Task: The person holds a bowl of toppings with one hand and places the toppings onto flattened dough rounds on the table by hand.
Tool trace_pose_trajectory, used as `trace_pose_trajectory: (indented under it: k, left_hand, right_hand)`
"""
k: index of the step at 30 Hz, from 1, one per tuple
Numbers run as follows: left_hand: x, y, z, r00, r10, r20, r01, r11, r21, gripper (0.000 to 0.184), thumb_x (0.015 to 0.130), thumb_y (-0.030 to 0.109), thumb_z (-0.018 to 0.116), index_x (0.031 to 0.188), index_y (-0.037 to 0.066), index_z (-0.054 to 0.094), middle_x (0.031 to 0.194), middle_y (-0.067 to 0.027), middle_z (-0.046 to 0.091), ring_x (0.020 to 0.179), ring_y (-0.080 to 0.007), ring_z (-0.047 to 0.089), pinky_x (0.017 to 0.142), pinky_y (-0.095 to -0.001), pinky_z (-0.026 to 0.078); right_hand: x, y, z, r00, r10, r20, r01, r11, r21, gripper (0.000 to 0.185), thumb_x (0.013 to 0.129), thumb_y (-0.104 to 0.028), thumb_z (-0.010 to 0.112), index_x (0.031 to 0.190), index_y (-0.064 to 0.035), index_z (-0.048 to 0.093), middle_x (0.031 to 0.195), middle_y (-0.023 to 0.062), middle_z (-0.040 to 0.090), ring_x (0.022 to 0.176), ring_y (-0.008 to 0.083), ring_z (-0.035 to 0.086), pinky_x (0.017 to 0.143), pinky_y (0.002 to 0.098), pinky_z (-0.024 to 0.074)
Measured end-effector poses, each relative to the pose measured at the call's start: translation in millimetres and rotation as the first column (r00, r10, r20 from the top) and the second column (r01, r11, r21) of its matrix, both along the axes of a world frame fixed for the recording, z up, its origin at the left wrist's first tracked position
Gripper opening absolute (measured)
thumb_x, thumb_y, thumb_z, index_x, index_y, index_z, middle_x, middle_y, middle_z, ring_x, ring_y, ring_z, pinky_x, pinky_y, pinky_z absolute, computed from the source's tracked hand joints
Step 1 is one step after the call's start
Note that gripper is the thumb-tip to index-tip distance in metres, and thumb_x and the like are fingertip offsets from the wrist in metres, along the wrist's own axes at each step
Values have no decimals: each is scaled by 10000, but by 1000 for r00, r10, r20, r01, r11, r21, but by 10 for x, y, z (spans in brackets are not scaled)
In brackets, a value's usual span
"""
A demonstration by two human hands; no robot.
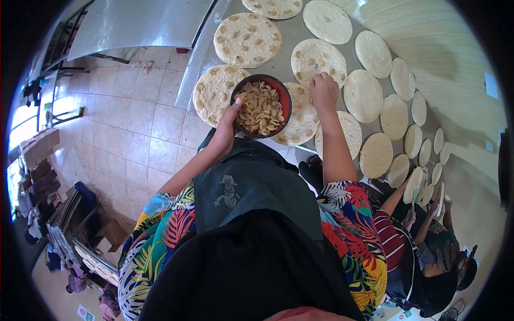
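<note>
My left hand (229,124) grips the rim of a round bowl (288,101), dark outside and red inside, its thumb over the edge. Tan, curved slices that look like mushrooms (261,109) fill much of it. My right hand (325,90), fingers drawn together, is at the near edge of a round pizza base (308,60) with a pale spread and scattered slices. Whatever its fingers hold is hidden. Partly behind the bowl lie two more topped bases, one to the left (211,93) and one to the right (302,120).
Metal table (278,67) carries several more bases; those further right, like this pale one (363,96), show no slices. Co-workers (393,230) handle bases at the lower right. Tiled floor (140,120) and another metal table (139,24) are to the left.
</note>
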State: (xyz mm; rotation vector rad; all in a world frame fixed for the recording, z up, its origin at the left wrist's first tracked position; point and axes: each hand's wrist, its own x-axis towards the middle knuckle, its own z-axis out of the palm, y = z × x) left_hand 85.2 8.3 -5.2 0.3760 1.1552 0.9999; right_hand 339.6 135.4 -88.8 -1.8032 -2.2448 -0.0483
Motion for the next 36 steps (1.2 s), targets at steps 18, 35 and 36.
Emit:
trace_pose_trajectory:
  k: [18, 35, 36]
  left_hand:
    - [23, 35, -23, 992, -55, 118, 54, 998, 16, 609, 919, 454, 443, 1320, 5, 349, 1308, -125, 455, 1199, -216, 449, 1031, -364, 333]
    - [79, 46, -40, 999, -15, 52, 14, 1000, 24, 642, 871, 524, 479, 1256, 14, 421, 1232, -105, 504, 1131, -187, 490, 972, -347, 373]
    - [72, 46, -56, 999, -15, 50, 14, 1000, 23, 642, 871, 524, 479, 1256, 14, 421, 1232, -105, 504, 1131, -187, 490, 972, -347, 373]
  right_hand:
    - [103, -218, -101, 998, 57, 6, -57, 998, 21, 102, 728, -132, 590, 798, -107, 660, 794, 55, 582, 810, 230, 580, 775, 380, 428]
    - [-118, -96, -27, 979, 27, -202, -27, 1000, 3, 101, 752, -125, 580, 789, -100, 670, 798, 65, 591, 812, 249, 580, 734, 375, 431]
    - [-170, -59, -22, 979, 27, -203, -27, 1000, 3, 101, 752, -125, 580, 789, -100, 670, 798, 65, 591, 812, 249, 580, 734, 375, 431]
